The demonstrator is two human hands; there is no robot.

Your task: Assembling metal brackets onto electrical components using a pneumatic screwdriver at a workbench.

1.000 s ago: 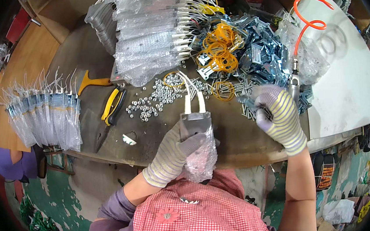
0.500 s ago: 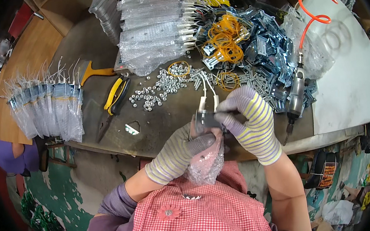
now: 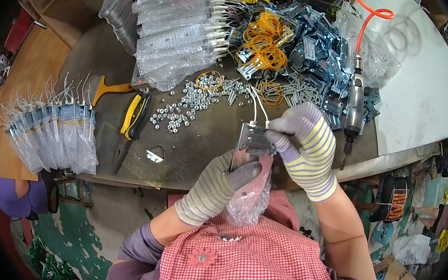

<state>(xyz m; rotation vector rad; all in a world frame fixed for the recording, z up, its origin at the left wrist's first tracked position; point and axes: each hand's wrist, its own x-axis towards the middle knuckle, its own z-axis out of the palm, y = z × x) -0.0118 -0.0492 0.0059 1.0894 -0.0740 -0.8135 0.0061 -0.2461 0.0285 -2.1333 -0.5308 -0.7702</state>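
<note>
My left hand (image 3: 218,185), in a striped knit glove, is closed round a flat plate in bubble wrap (image 3: 249,192), its thumb lying across the front. On the plate's upper end sits a shiny metal bracket (image 3: 252,137), and two white wires (image 3: 256,105) stick out beyond it. My right hand (image 3: 305,151), gloved alike, pinches the bracket's right side between thumb and fingers. Whether a small fastener is in that pinch is hidden. Beyond the hands, loose nuts (image 3: 171,115) and short screws (image 3: 302,89) lie scattered on the dark worktable (image 3: 193,153).
Wrapped plates are stacked at the back (image 3: 173,43); a finished-looking bundle (image 3: 56,136) stands left. Pliers (image 3: 134,116) and an orange-handled tool (image 3: 110,88) lie nearby. Right are brackets (image 3: 311,36), rubber bands (image 3: 265,37) and an air screwdriver (image 3: 355,104) on a coiled red hose (image 3: 365,21).
The bracket has turned so that its shiny front face shows. My right hand has shifted slightly right, to the bracket's edge. The left hand keeps its hold on the wrapped plate.
</note>
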